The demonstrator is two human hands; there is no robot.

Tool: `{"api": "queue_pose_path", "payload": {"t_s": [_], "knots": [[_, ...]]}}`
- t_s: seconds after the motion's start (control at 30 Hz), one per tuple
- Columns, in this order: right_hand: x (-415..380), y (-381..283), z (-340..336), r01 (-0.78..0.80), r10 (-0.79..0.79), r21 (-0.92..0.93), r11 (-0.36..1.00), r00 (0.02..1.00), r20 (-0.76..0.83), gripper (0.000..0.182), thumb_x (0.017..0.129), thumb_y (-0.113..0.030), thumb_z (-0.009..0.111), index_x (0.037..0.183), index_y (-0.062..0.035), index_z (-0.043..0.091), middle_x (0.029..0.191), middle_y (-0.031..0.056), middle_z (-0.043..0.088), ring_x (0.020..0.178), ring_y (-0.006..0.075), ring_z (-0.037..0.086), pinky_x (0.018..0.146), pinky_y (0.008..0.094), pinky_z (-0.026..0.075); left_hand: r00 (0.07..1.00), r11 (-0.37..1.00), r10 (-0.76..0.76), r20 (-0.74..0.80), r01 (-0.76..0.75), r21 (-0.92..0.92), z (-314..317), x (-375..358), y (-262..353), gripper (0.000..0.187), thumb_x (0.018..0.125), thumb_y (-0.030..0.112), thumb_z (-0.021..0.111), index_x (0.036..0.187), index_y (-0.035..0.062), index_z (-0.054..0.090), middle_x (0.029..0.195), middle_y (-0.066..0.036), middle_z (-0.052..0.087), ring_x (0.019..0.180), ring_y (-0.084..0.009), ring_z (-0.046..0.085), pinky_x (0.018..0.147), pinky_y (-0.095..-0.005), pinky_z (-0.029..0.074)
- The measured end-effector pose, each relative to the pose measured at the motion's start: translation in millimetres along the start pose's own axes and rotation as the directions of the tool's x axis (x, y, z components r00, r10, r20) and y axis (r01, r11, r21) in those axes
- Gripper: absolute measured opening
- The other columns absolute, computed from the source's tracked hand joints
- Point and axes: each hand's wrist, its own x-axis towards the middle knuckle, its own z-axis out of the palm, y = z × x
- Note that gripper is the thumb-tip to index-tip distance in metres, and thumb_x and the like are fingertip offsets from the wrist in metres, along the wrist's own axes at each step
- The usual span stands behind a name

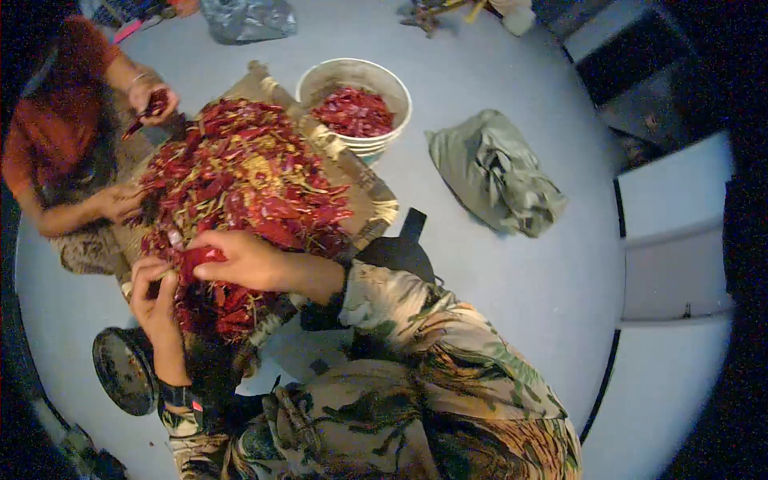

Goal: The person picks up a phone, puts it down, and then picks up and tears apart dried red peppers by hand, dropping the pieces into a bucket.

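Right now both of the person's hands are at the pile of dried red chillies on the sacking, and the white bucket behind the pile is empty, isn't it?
Not quite. The head view shows the white bucket holding red chillies, not empty. The rest stands: the left hand and right hand are both at the pile of dried red chillies on the sacking.

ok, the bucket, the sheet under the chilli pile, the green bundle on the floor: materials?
Bucket: looks like plastic, white, smooth matte wall with a rolled rim.
Sheet under the chilli pile: likely woven sacking or cardboard, tan, with creased, folded edges.
Green bundle: cloth, going by its soft crumpled folds and dull finish.
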Motion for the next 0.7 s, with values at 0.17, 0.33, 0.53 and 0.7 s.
{"api": "queue_pose_path", "payload": {"t_s": [0.17,0.33,0.53,0.7], "knots": [[-7.4,-11.3,-6.0,0.113,-0.132,-0.255,0.960,0.990,-0.055,0.048,0.076,-0.026,0.067,0.116,-0.0038,0.051,0.100,0.0183,0.060,0.094,0.0340,0.059,0.079,0.0406,0.047,0.987,0.979,-0.162,0.005,0.161,-0.128,9.3,-10.6,-13.6,0.005,0.079,0.000,0.060,0.083,0.0009,0.057,0.092,-0.007,0.055,0.087,-0.0159,0.050,0.083,-0.0272,0.039],[-6.6,-6.6,-4.0,0.122,-0.134,-0.315,0.941,0.991,-0.017,0.045,0.078,-0.030,0.066,0.112,-0.0036,0.053,0.100,0.0203,0.059,0.094,0.0355,0.058,0.079,0.0407,0.046,0.998,0.994,-0.053,-0.017,0.051,-0.097,11.6,-7.6,-9.7,0.007,0.077,0.000,0.061,0.083,0.0011,0.057,0.094,-0.008,0.056,0.090,-0.0173,0.051,0.085,-0.0286,0.039],[-1.8,-1.6,7.8,0.239,-0.278,-0.390,0.889,0.959,-0.047,0.045,0.078,-0.029,0.068,0.112,-0.0039,0.052,0.098,0.0179,0.060,0.093,0.0326,0.060,0.078,0.0385,0.046,0.996,0.999,-0.022,-0.087,0.020,-0.030,11.9,-7.9,5.9,0.010,0.073,0.000,0.064,0.076,0.0002,0.055,0.088,-0.010,0.056,0.086,-0.0210,0.053,0.081,-0.0306,0.042],[-5.4,-13.2,16.1,0.035,-0.069,-0.484,0.875,0.996,-0.053,0.047,0.078,-0.032,0.067,0.111,-0.0035,0.050,0.091,0.0184,0.060,0.082,0.0346,0.061,0.070,0.0413,0.048,0.996,1.000,0.025,-0.086,-0.026,-0.011,9.4,-8.9,2.8,0.009,0.076,0.001,0.064,0.078,-0.0006,0.056,0.083,-0.010,0.058,0.081,-0.0209,0.056,0.076,-0.0309,0.044]]}}
